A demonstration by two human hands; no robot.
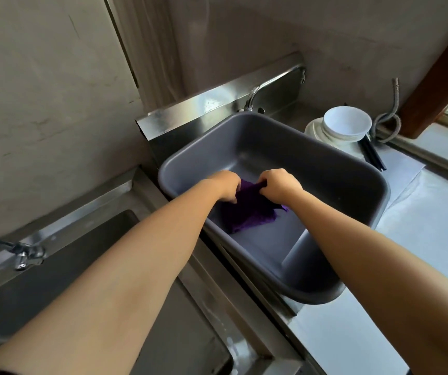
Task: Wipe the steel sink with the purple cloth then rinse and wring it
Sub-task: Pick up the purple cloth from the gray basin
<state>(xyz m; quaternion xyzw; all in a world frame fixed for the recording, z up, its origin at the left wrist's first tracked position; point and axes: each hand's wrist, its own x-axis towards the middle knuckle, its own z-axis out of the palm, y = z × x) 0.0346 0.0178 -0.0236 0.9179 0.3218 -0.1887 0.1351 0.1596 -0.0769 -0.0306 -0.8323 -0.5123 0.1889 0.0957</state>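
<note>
A purple cloth (247, 213) hangs bunched inside a grey plastic basin (333, 171) that sits in the right sink bay. My left hand (224, 185) grips the cloth's upper left part. My right hand (279, 185) grips its upper right part, close beside the left. The cloth's lower end rests on the basin floor. A steel sink (28, 288) lies at lower left, dark and partly hidden by my left forearm. A steel tap (252, 97) stands behind the basin, its spout reaching right.
White bowls and plates (344, 127) are stacked right of the basin, with dark chopsticks (371, 154) beside them. A flexible metal hose (390, 115) coils near the window. A second tap (25, 253) juts over the left sink. The steel counter (420, 212) runs to the right.
</note>
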